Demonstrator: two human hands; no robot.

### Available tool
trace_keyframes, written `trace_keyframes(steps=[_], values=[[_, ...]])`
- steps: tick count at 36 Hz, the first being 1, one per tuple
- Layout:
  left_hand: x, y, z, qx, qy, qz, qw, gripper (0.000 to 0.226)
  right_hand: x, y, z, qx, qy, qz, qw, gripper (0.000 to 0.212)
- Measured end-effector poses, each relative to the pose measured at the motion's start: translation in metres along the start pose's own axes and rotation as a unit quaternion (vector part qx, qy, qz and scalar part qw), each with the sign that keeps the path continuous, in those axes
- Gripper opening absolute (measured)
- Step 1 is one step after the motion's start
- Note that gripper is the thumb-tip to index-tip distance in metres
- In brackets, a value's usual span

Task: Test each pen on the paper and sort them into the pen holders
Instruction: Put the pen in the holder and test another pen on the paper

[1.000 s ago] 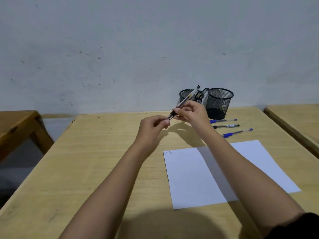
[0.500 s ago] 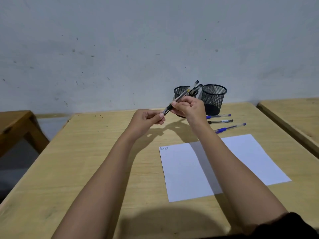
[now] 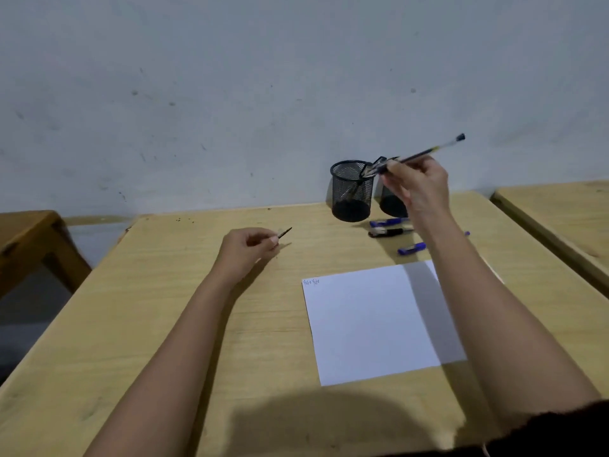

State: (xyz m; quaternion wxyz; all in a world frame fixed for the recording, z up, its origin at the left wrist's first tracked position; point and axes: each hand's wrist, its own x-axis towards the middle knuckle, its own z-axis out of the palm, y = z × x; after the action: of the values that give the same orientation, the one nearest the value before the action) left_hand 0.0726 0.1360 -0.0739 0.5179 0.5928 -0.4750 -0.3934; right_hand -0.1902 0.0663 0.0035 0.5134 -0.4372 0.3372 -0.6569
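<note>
Hands parted since half a second ago: left hand [image 3: 247,249] swung out leftward, pinching the black cap [image 3: 285,232] just above the desk [image 3: 164,324]. Right hand [image 3: 418,183] grips the pen [image 3: 425,152], tilted, raised by the rims of the mesh pen holders [image 3: 351,192]. Three loose pens [image 3: 389,222] lie between holders and paper [image 3: 369,324].

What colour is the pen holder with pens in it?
Black mesh pen holder, best in head view.
</note>
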Motion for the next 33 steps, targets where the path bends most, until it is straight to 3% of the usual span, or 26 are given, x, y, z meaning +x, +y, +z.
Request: trace_keyframes(steps=[4, 8, 11, 18, 20, 23, 26, 29, 33], values=[[0.007, -0.001, 0.021, 0.166, -0.014, 0.059, 0.984, 0.001, -0.013, 0.031, 0.004, -0.016, -0.023, 0.06, 0.998, 0.015], [0.012, -0.002, 0.026, 0.3, -0.006, 0.107, 0.948, 0.01, -0.025, 0.049, 0.004, -0.066, -0.036, 0.094, 0.993, 0.024], [0.017, -0.003, 0.026, 0.322, -0.006, 0.105, 0.941, 0.014, -0.03, 0.054, 0.005, -0.089, -0.027, 0.118, 0.989, 0.028], [0.021, 0.004, 0.031, 0.384, -0.037, 0.111, 0.916, 0.023, -0.044, 0.063, 0.007, -0.082, -0.068, 0.137, 0.985, 0.014], [0.017, 0.006, 0.031, 0.387, -0.045, 0.104, 0.915, 0.022, -0.049, 0.064, 0.01, -0.095, -0.075, 0.125, 0.985, 0.013], [0.005, 0.011, 0.03, 0.372, -0.035, 0.118, 0.92, 0.042, -0.059, 0.064, 0.014, -0.144, -0.076, 0.102, 0.981, 0.019], [-0.016, 0.014, 0.031, 0.349, -0.019, 0.144, 0.926, 0.04, -0.066, 0.062, 0.019, -0.178, -0.081, 0.1, 0.976, 0.023], [-0.041, 0.008, 0.033, 0.334, -0.059, 0.159, 0.927, 0.041, -0.073, 0.063, 0.023, -0.151, -0.074, 0.118, 0.979, 0.027], [-0.067, -0.005, 0.033, 0.391, -0.146, 0.138, 0.898, 0.063, -0.085, 0.065, 0.029, -0.094, -0.078, 0.149, 0.981, 0.034]])
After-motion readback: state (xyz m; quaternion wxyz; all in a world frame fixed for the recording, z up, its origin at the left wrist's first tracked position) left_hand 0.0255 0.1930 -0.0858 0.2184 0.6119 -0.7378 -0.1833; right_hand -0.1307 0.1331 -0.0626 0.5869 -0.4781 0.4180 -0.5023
